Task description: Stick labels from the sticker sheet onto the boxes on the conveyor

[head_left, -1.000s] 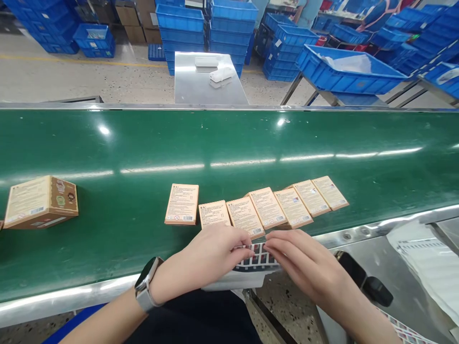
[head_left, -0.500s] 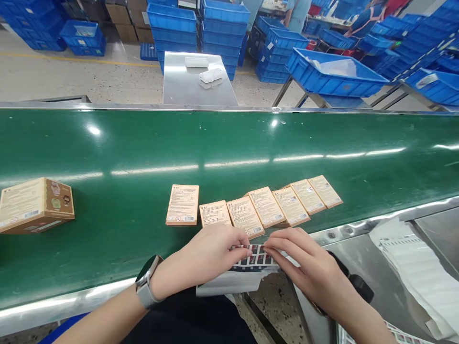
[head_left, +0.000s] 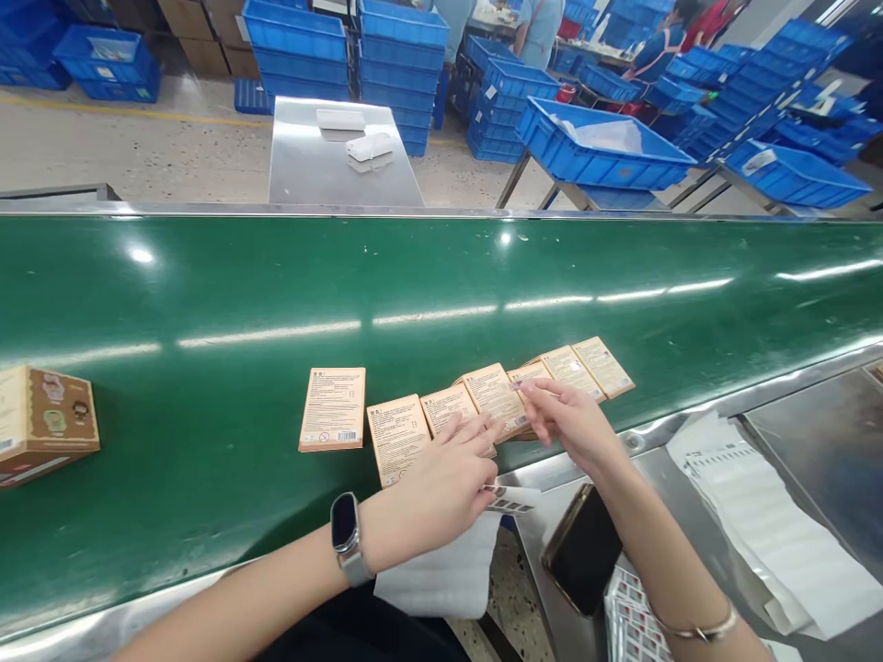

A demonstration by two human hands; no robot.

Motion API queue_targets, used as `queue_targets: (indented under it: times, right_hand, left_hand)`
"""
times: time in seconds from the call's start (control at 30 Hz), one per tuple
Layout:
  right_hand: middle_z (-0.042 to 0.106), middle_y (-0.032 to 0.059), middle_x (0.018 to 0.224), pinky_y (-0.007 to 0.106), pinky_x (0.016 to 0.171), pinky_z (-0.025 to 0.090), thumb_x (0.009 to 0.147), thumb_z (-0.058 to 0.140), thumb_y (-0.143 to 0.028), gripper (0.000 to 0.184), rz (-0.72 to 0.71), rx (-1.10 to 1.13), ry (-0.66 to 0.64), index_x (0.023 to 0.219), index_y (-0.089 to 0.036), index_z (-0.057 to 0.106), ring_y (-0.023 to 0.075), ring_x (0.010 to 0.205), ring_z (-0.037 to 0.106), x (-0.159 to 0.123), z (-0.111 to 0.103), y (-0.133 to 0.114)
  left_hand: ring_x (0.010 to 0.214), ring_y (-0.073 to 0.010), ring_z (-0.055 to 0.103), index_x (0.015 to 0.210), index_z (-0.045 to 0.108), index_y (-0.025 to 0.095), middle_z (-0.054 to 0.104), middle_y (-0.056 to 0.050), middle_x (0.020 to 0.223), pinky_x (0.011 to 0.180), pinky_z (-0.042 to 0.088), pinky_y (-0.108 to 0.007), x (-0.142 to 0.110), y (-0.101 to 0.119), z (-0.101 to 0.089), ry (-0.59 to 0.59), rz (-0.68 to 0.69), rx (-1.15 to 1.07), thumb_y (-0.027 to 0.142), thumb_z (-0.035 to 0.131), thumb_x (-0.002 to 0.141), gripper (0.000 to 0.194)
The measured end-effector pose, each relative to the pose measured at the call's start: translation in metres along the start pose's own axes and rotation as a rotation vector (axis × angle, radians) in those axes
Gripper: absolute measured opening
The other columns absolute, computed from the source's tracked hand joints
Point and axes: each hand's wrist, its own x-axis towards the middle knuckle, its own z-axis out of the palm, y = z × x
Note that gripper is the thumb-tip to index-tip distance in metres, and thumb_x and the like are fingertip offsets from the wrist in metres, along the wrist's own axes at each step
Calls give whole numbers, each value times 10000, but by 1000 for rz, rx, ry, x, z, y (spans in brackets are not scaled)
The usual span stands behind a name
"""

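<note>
Several flat cream boxes with printed text lie in a slanted row on the green conveyor belt. My left hand (head_left: 438, 483) lies over the nearer boxes, its fingers spread across one box (head_left: 448, 405). Between its thumb and palm is a sticker sheet (head_left: 514, 499), with a white sheet (head_left: 438, 575) hanging below. My right hand (head_left: 572, 423) pinches a small sticker (head_left: 517, 384) at the upper right of another box (head_left: 491, 391). Two boxes at the row's right, including the end box (head_left: 603, 366), carry a small sticker. A separate box (head_left: 332, 409) lies left of the row.
A brown box (head_left: 59, 423) stands at the belt's left. On the metal ledge at right lie a black phone (head_left: 585, 549), more sticker sheets (head_left: 631, 616) and white foam sheets (head_left: 773, 524). Across the green belt (head_left: 276, 276) are a metal table (head_left: 296, 175), blue crates (head_left: 600, 161) and other people.
My right hand has left the sticker sheet and moved up to the boxes with a small sticker. My left hand has shifted onto the boxes, keeping the sheet. The view has turned slightly right.
</note>
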Motion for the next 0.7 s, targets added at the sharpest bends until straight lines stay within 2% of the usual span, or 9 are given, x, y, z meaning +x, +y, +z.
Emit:
queue_targets:
  times: [0.13, 0.27, 0.4, 0.5, 0.53, 0.57, 0.63, 0.7]
  right_hand:
    - [540, -47, 527, 205, 342, 341, 615, 835, -605, 504, -1, -1, 23, 744, -171, 613, 80, 356, 421, 18, -3, 5]
    - [551, -41, 524, 201, 342, 367, 646, 821, -589, 483, -5, -51, 38, 744, -165, 611, 82, 354, 443, 19, -10, 7]
    - [586, -28, 522, 198, 327, 385, 695, 789, -564, 451, -27, -148, 111, 795, -173, 589, 100, 342, 476, 24, -17, 14]
    - [586, -35, 489, 222, 310, 405, 711, 769, -550, 450, -60, -234, 192, 877, -189, 558, 137, 324, 497, 30, -22, 19]
    - [584, -44, 482, 232, 307, 410, 726, 756, -545, 460, -75, -258, 220, 933, -195, 543, 150, 321, 502, 30, -23, 18]
    - [581, -55, 479, 241, 308, 416, 746, 738, -543, 476, -89, -275, 249, 996, -200, 523, 160, 320, 504, 28, -24, 15]
    - [588, -63, 506, 261, 349, 452, 821, 665, -548, 470, -155, -316, 259, 1098, -210, 491, 171, 353, 528, 17, -24, 4]
    - [660, -12, 644, 302, 509, 543, 909, 574, -526, 365, -282, -417, 111, 1100, -217, 539, 192, 519, 631, -5, -23, -12]
  left_hand:
    - [1471, -280, 307, 863, 685, 137, 466, -142, 1509, 1222, 237, -476, 13, 1, 15, 15, 9, 52, 213, 539, 960, 191]
    - [1460, -298, 327, 878, 697, 112, 447, -174, 1515, 1220, 240, -472, 24, 2, 15, 18, 23, 30, 205, 553, 946, 184]
    - [1456, -306, 335, 838, 698, 105, 445, -187, 1512, 1223, 228, -468, 37, 2, 16, -22, 34, -5, 184, 593, 918, 154]
    - [1457, -296, 334, 809, 698, 129, 523, -154, 1457, 1213, 244, -442, 40, 3, 16, -4, 84, -37, 195, 609, 917, 154]
    - [1427, -289, 387, 809, 697, 141, 574, -137, 1405, 1185, 291, -423, 39, 4, 15, 11, 103, -51, 212, 608, 925, 163]
    - [1352, -276, 485, 813, 695, 153, 638, -119, 1315, 1123, 367, -394, 37, 5, 14, 23, 106, -67, 234, 600, 938, 176]
    - [1053, -224, 669, 837, 692, 182, 734, -60, 1046, 881, 488, -319, 30, 9, 7, 30, 56, -115, 280, 588, 956, 186]
    - [768, -170, 680, 862, 695, 217, 721, 12, 795, 666, 447, -269, 22, 12, -3, 30, -38, -181, 314, 596, 956, 167]
